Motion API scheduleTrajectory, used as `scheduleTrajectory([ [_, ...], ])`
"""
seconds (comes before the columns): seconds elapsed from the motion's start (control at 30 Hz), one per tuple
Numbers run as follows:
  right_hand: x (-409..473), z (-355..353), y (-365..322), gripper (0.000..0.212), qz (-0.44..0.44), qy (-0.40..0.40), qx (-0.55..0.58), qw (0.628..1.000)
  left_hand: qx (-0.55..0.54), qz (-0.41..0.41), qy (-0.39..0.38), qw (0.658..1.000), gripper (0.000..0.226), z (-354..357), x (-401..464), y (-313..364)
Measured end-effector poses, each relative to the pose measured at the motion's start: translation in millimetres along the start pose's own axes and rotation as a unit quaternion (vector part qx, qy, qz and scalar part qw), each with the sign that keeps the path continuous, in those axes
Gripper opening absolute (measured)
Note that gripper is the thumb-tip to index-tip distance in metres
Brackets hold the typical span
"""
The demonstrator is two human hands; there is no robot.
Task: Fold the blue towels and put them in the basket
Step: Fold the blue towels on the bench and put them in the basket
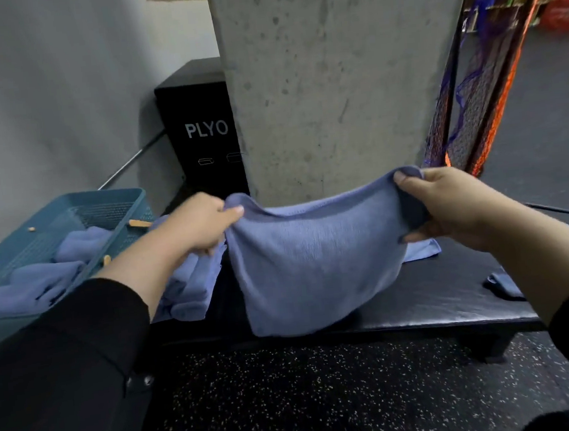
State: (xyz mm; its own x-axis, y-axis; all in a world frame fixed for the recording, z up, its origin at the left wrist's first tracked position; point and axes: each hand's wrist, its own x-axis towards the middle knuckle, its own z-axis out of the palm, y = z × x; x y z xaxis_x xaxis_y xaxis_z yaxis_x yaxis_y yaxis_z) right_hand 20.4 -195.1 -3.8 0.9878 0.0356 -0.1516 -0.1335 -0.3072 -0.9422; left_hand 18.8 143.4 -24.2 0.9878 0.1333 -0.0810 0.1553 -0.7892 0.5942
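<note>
Both the left hand [204, 222] and right hand [447, 208] pinch the blue towel [314, 257] by its top corners above the table [431, 302], so a lopsided fold could bunch it before the basket [69, 206] off the table's left edge.

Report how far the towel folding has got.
Done: folded towels lie in the basket. In hand: left hand and right hand hold one blue towel spread by its top corners. Left: the pile on the bench.
</note>
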Motion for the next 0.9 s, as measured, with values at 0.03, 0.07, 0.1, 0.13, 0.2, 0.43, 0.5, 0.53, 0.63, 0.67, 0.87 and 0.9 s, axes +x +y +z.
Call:
scheduleTrajectory([
  [0.03, 7.6, 0.9, 6.7, 0.029, 0.023, -0.019, 0.006, 1.000, -0.014, -0.039, -0.056, 0.998, 0.041, 6.1, 1.3, -1.4],
  [0.07, 15.7, 3.1, 11.6, 0.028, 0.039, -0.031, 0.016, 0.999, -0.047, -0.081, -0.101, 0.990, 0.037, 12.2, 4.4, -0.5],
  [0.1, 26.1, 5.0, 15.6, 0.027, 0.046, -0.029, 0.022, 0.998, -0.098, -0.115, -0.123, 0.981, 0.032, 18.4, 9.3, 2.7],
  [0.13, 37.6, 7.5, 16.8, 0.026, 0.042, -0.015, 0.024, 0.999, -0.161, -0.134, -0.121, 0.970, 0.027, 23.7, 18.9, 5.7],
  [0.2, 65.5, 10.6, 8.2, 0.028, -0.004, 0.033, 0.012, 0.999, -0.300, -0.128, -0.055, 0.944, 0.025, 27.8, 45.6, 17.9],
  [0.43, 107.1, -9.4, -108.1, 0.034, -0.353, 0.259, -0.002, 0.899, -0.382, 0.134, 0.222, 0.887, 0.028, -49.3, 127.0, 86.4],
  [0.5, 102.4, -14.7, -124.8, 0.030, -0.414, 0.273, 0.032, 0.868, -0.386, 0.178, 0.252, 0.869, 0.027, -61.9, 115.4, 104.7],
  [0.53, 99.2, -16.7, -127.0, 0.028, -0.433, 0.277, 0.044, 0.856, -0.385, 0.194, 0.260, 0.864, 0.027, -63.7, 111.3, 108.9],
  [0.63, 86.6, -14.3, -113.1, 0.030, -0.429, 0.298, 0.035, 0.852, -0.394, 0.208, 0.241, 0.862, 0.026, -55.6, 99.6, 101.8],
  [0.67, 83.3, -12.8, -102.1, 0.030, -0.415, 0.298, 0.029, 0.859, -0.392, 0.208, 0.241, 0.863, 0.026, -50.2, 94.1, 94.9],
  [0.87, 55.9, -5.7, -22.3, 0.036, -0.341, 0.278, -0.022, 0.898, -0.311, 0.167, 0.265, 0.897, 0.028, -14.7, 51.3, 45.3],
  [0.9, 50.0, -4.3, -12.0, 0.037, -0.329, 0.269, -0.033, 0.905, -0.298, 0.162, 0.265, 0.902, 0.026, -8.1, 46.4, 35.9],
])
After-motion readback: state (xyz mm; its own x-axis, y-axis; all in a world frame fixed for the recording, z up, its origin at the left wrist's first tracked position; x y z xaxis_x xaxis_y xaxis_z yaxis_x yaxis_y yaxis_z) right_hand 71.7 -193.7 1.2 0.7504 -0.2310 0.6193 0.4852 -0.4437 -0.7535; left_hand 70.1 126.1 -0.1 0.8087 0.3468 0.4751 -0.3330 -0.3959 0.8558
